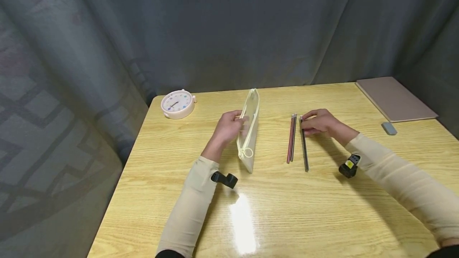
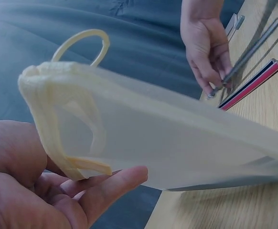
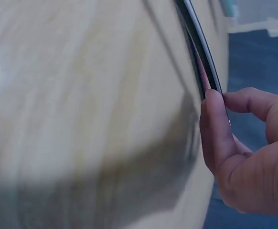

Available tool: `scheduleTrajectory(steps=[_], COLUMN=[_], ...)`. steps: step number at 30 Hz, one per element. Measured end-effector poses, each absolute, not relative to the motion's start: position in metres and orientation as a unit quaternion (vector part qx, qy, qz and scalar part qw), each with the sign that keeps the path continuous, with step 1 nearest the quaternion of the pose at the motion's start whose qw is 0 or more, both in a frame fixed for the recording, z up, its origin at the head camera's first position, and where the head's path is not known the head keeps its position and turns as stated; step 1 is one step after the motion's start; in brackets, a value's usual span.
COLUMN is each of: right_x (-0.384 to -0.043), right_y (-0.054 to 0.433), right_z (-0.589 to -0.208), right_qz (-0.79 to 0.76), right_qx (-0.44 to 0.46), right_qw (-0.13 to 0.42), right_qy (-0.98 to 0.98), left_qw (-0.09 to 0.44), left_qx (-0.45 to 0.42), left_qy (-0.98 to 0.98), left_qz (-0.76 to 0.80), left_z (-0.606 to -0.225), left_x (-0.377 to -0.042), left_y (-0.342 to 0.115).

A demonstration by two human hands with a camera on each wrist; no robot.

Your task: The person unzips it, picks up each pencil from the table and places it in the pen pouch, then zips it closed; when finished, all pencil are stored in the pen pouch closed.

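My left hand (image 1: 228, 127) grips the side of a cream translucent zip pouch (image 1: 253, 140), which stands on edge with its zipped mouth parted. A round ring pull (image 1: 248, 152) hangs at the pouch's near end. In the left wrist view, the fingers curl around the pouch's corner (image 2: 65, 119). To the right, my right hand (image 1: 318, 122) pinches a dark pencil (image 1: 305, 152) by its far end, between thumb and fingers (image 3: 215, 129). Just left of it, a red pencil (image 1: 289, 142) and a black pencil (image 1: 293, 140) lie side by side. What the pouch holds I cannot tell.
A pink round clock (image 1: 178, 104) sits at the table's back left. A brown notebook (image 1: 396, 98) lies at the back right, with a small grey eraser (image 1: 389, 128) in front of it. Dark curtain (image 1: 229, 31) hangs behind the wooden table (image 1: 287, 210).
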State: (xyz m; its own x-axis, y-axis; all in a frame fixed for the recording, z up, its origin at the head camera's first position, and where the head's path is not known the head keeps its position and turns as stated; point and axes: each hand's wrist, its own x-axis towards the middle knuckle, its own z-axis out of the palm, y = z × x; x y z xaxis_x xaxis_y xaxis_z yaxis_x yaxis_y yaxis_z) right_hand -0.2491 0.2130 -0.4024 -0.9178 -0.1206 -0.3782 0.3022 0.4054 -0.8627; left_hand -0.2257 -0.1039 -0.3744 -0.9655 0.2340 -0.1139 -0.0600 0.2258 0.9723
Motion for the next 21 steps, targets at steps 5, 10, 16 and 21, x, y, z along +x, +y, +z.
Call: scheduleTrajectory(steps=[5,10,16,21], right_x=[-0.250,-0.251,-0.248,-0.244], right_y=[0.214,0.200,0.172,0.147], right_z=[-0.382,-0.355,-0.327,-0.317], right_qz=[-0.568,-0.599,-0.637,-0.654], right_qx=[0.052,0.038,0.021,0.010], right_qw=[0.194,0.178,0.163,0.153], right_qy=[0.798,0.780,0.753,0.741], left_qw=[0.117,0.113,0.114,0.116], left_qx=[0.059,0.056,0.056,0.055], left_qy=[0.777,0.780,0.780,0.778], left_qz=[0.615,0.613,0.613,0.615], left_z=[-0.374,-0.373,-0.372,-0.372], left_x=[-0.226,-0.226,-0.227,-0.227], left_y=[-0.102,-0.101,-0.101,-0.100])
